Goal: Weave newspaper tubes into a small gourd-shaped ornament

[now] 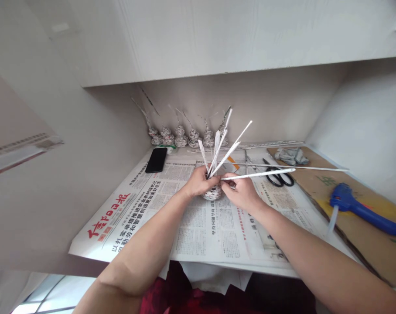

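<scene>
A small round basket woven from rolled newspaper (212, 193) rests on the newspaper sheets in front of me. Several white paper sticks (221, 146) rise and fan out from its top. My left hand (198, 181) is closed on the basket's left upper side, its thumb near the base of the sticks. On the right rim, my right hand (241, 192) pinches a paper stick (260, 175) that points out to the right. Part of the weave is hidden behind my fingers.
Several finished-looking woven gourd shapes (180, 136) line the back wall. A black phone (156, 160) lies left. To the right are black-handled scissors (279, 176), long paper sticks (322, 168), crumpled paper (291, 155), cardboard (374, 213) and a blue glue gun (358, 208). An overhead panel (237, 39) hangs above.
</scene>
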`<move>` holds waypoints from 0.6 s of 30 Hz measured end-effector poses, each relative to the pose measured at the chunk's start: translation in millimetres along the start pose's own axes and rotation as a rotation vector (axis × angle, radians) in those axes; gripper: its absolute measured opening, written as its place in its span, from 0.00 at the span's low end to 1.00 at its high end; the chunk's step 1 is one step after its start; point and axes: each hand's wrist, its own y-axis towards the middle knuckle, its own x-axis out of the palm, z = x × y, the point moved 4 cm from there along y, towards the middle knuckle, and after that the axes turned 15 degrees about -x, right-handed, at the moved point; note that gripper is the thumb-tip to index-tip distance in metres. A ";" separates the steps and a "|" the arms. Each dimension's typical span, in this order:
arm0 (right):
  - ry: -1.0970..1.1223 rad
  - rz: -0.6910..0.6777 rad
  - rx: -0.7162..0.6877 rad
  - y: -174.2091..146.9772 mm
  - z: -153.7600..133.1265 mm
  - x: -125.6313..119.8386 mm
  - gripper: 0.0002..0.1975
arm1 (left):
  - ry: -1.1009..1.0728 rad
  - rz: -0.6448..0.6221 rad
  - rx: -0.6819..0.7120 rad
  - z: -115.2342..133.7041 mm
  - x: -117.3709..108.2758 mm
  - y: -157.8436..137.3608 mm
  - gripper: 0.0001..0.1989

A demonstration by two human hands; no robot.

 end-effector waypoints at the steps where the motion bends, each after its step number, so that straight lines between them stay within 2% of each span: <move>1: 0.010 0.000 -0.011 0.2 0.4 0.5 0.07 | -0.002 -0.005 -0.006 -0.5 -1.0 0.4 0.09; 5: 0.026 -0.003 -0.019 0.6 1.4 1.1 0.07 | -0.030 -0.096 -0.027 -1.5 -3.7 1.6 0.07; 10: 0.000 -0.011 0.032 0.9 5.3 0.8 0.07 | -0.118 -0.343 -0.050 -4.1 -5.7 1.5 0.17; 12: -0.007 -0.012 0.046 1.0 7.6 0.9 0.08 | -0.110 -0.411 -0.074 -4.7 -7.3 0.7 0.17; 14: -0.021 -0.013 0.050 1.2 9.6 1.1 0.08 | -0.094 -0.425 -0.072 -3.1 -9.1 -0.1 0.16; 18: -0.034 0.003 0.098 1.0 13.2 0.6 0.08 | -0.137 -0.285 0.003 2.6 -11.8 0.3 0.14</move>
